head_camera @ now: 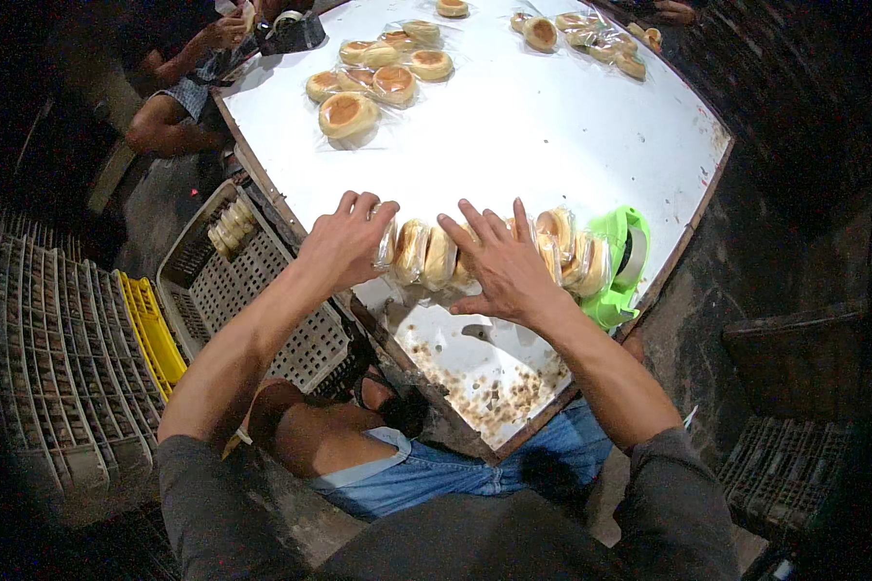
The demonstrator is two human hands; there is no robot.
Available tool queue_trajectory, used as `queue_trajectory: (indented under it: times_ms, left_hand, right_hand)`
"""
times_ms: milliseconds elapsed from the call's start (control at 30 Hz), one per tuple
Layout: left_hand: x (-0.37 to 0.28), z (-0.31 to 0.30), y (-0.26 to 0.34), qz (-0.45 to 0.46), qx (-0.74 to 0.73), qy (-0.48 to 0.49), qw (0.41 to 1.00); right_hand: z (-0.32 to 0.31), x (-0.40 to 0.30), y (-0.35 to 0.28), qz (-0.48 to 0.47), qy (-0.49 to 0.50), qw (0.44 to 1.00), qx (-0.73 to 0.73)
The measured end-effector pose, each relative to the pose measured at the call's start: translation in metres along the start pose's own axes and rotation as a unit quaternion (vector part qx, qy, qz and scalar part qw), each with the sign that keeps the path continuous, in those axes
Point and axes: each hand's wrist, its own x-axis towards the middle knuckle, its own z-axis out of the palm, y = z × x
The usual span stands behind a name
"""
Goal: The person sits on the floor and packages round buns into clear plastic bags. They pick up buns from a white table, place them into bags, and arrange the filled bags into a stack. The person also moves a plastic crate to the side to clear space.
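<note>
Flat round buns in clear plastic wrappers (439, 258) stand on edge, packed side by side in a row across the near part of the white table (494, 160). At the row's left end, my left hand (349, 243) is against the end wrapped bun (385, 245), its fingers bent. Its thumb is hidden, so whether it grips that bun is unclear. My right hand (509, 272) lies over the middle of the row with fingers spread, covering some of the buns. Touching or close to the right end is a bright green tape dispenser (616, 269).
More wrapped buns (349, 115) lie at the far left, with another group (596, 43) far right. A black tape dispenser (291, 33) is near another person's hand (225, 33). Left of the table, a plastic crate (232, 283) holds several buns (231, 229); wire-like racks (73, 348) stand beside it.
</note>
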Motion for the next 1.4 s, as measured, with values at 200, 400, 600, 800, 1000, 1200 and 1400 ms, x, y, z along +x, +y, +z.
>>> queue_trajectory:
  times_ms: [200, 400, 600, 800, 1000, 1200, 1400]
  left_hand:
    - [0.010, -0.003, 0.006, -0.001, -0.033, 0.007, 0.999]
    - [-0.009, 0.009, -0.030, -0.004, -0.065, 0.042, 0.997]
    - [-0.101, 0.010, -0.135, -0.157, -0.134, 0.218, 0.954]
    - [-0.250, 0.134, -0.207, -0.337, -0.222, 0.273, 0.873]
    - [-0.298, 0.275, -0.211, -0.474, -0.416, 0.209, 0.748]
    - [-0.233, 0.275, -0.334, -0.499, -0.272, 0.240, 0.787]
    - [-0.193, 0.374, -0.376, -0.425, -0.659, 0.376, 0.495]
  right_hand:
    - [0.021, 0.029, 0.012, -0.033, 0.019, 0.999, -0.037]
    - [0.014, 0.076, -0.010, -0.023, -0.036, 0.999, 0.000]
    - [-0.012, 0.204, -0.104, -0.178, 0.032, 0.979, 0.097]
    - [0.133, 0.279, -0.250, -0.136, -0.004, 0.828, 0.543]
    - [0.264, 0.258, -0.317, 0.055, -0.103, 0.711, 0.694]
    - [0.263, 0.362, -0.293, 0.009, 0.108, 0.813, 0.572]
    - [0.140, 0.315, -0.244, -0.006, 0.237, 0.828, 0.508]
